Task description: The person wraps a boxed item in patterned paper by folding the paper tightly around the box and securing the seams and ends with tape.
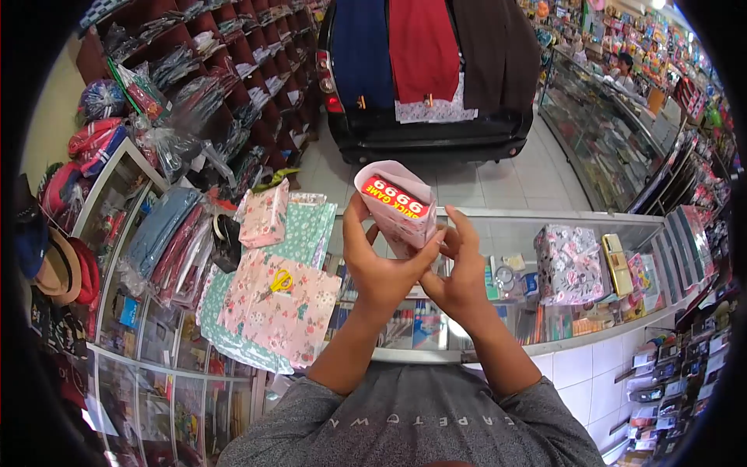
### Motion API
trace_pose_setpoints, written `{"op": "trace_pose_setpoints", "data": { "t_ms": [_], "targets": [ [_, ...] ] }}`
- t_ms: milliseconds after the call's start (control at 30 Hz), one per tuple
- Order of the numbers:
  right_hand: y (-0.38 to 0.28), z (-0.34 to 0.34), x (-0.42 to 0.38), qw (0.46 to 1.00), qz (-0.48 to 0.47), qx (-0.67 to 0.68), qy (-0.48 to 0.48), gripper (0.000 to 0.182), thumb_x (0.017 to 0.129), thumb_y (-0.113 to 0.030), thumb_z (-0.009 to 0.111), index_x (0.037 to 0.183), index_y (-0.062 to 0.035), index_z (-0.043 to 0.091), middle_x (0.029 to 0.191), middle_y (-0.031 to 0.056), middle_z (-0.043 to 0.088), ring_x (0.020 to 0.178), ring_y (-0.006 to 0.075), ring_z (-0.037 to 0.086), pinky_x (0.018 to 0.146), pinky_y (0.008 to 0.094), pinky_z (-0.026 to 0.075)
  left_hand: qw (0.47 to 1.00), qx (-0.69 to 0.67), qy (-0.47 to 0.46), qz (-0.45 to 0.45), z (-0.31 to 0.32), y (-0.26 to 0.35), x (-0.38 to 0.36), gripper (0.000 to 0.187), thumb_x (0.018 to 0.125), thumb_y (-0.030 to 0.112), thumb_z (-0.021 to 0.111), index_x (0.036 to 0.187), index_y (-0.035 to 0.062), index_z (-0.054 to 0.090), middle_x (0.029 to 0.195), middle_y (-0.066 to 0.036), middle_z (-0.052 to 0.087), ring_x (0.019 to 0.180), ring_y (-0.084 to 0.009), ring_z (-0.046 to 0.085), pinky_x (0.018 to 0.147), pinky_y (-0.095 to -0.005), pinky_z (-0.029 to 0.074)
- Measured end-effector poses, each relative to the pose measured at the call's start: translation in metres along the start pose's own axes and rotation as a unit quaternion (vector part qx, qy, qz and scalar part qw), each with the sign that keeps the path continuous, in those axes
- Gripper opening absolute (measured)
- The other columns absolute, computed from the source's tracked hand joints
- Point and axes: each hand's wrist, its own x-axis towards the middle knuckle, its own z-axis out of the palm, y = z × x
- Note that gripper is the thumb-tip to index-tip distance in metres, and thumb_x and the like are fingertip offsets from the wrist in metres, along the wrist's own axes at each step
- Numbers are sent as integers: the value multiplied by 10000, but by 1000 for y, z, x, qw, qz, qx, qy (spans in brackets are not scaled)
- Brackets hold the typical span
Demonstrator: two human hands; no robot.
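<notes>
A red box with "9999" and "BRICK GAME" lettering (395,196) sits inside pink floral paper (398,230), which is wrapped around its sides and open at the top end. My left hand (377,268) grips the paper-covered box from the left, above the glass counter. On the right, my right hand (457,274) has its fingers bent at the paper's lower right edge, thumb and fingertips close to it. Yellow-handled scissors (280,282) lie on flat pink floral sheets (261,315) to the left, over green floral paper (307,233).
A pink wrapped box (264,214) stands behind the sheets. On the glass counter (498,356) at right are a grey floral wrapped box (569,265) and a gold box (616,265). A black car (428,140) is beyond; a person (622,68) is far right.
</notes>
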Motion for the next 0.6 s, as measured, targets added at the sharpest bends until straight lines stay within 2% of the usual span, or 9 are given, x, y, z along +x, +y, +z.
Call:
{"op": "trace_pose_setpoints", "data": {
  "t_ms": [67, 133, 167, 200, 300, 333, 400, 533, 600],
  "targets": [
    [-7, -10, 19, 998, 41, 40, -16, 862, 872, 33, 787, 1580, -3, 298, 1290, 241, 665, 1204, 330, 704, 980, 415, 608, 999, -5, 14, 28, 6, 3, 12, 1092, 645, 277, 1025, 1500, -50, 429, 1399, -190, 565, 1300, -307, 601, 986, -473, 567],
    [-10, -17, 43, 1000, -10, 0, 17, 883, 877, 40, 776, 1586, -5, 251, 1330, 236, 652, 1188, 319, 712, 954, 387, 612, 991, -73, -38, 107, 3, 9, 34, 1067, 694, 307, 1004, 1513, -47, 417, 1402, -192, 553, 1321, -305, 582, 997, -462, 556],
    [-9, -21, 54, 997, -8, 78, 30, 908, 864, 44, 786, 1594, -9, 248, 1287, 230, 674, 1159, 312, 721, 917, 398, 614, 987, -101, -64, 105, -1, 6, 44, 983, 788, 321, 948, 1524, -41, 407, 1399, -183, 546, 1344, -287, 557, 1005, -433, 548],
    [-9, -26, 64, 987, -7, 155, 43, 933, 850, 49, 796, 1601, -13, 246, 1245, 223, 696, 1129, 305, 730, 880, 408, 616, 986, -105, -60, 111, -2, 5, 53, 983, 788, 321, 948, 1524, -41, 407, 1399, -183, 546, 1344, -287, 557, 1005, -433, 548],
    [-14, -42, 81, 984, -7, 176, 6, 930, 864, 60, 795, 1604, -22, 239, 1306, 204, 676, 1222, 277, 689, 933, 393, 602, 955, -227, -159, 109, -12, 11, 78, 692, 895, 263, 860, 1415, -46, 524, 1305, -153, 620, 1199, -246, 654, 990, -380, 545],
    [-14, -45, 85, 982, -16, 188, -11, 940, 857, 67, 799, 1606, -23, 238, 1327, 209, 666, 1228, 284, 690, 942, 388, 599, 953, -192, -196, 126, -19, 3, 84, 598, 892, 230, 865, 1344, -49, 590, 1206, -145, 707, 1082, -219, 716, 965, -368, 564],
    [-14, -50, 92, 980, -53, 186, -45, 958, 844, 89, 805, 1609, -22, 239, 1365, 215, 642, 1242, 291, 685, 949, 387, 596, 944, -188, -231, 142, -23, -2, 88, 557, 873, 201, 883, 1301, -51, 632, 1132, -142, 764, 1030, -196, 743, 912, -360, 589],
    [-18, -58, 99, 988, -115, 72, -75, 993, 814, 101, 835, 1605, 2, 245, 1411, 253, 595, 1228, 288, 680, 1024, 387, 545, 948, -275, -146, 68, -13, 0, 73, 561, 813, 164, 928, 1262, -46, 666, 1096, -151, 783, 979, -230, 780, 834, -334, 598],
    [-8, -52, 105, 982, -157, 97, -42, 1018, 804, 77, 860, 1617, -59, 262, 1405, 257, 585, 1232, 277, 670, 1002, 392, 561, 953, -141, -204, 174, -17, -17, 87, 547, 796, 121, 927, 1250, -30, 663, 1061, -164, 780, 930, -272, 791, 809, -325, 598]
  ]
}}
